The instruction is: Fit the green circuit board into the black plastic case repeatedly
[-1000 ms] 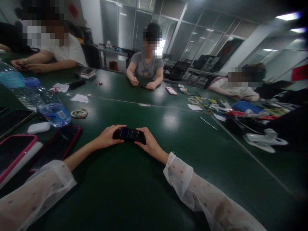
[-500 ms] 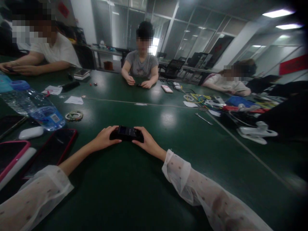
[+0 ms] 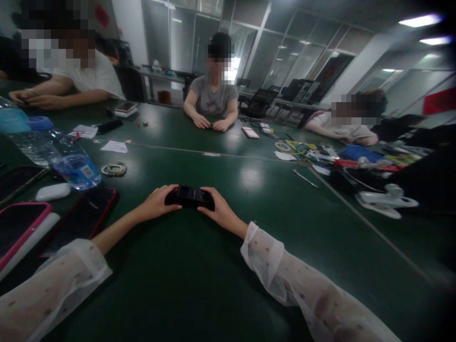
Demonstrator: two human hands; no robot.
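Note:
A small black device [image 3: 192, 195] with a dark screen and tiny light markings on its face is held level just over the green table [image 3: 199, 266]. My left hand [image 3: 160, 202] grips its left end, thumb along the near side. Its right end is in my right hand [image 3: 216, 205], gripped the same way. The fingers behind the device are mostly hidden, and its exact kind is too small to make out. Both forearms wear sheer white dotted sleeves.
At left are water bottles [image 3: 76, 164], a white earphone case [image 3: 53, 191], a red-edged phone [image 3: 85, 213], a pink-edged phone [image 3: 21, 232] and bracelets [image 3: 114, 169]. Cables [image 3: 295, 148] and a white clamp [image 3: 386, 202] lie right, near a thin metal rod [image 3: 305, 178]. Several people sit around the table.
The view has shifted slightly, so the surroundings sit a little further right. Both my hands keep their hold on the black device. The person opposite has brought their hands closer together.

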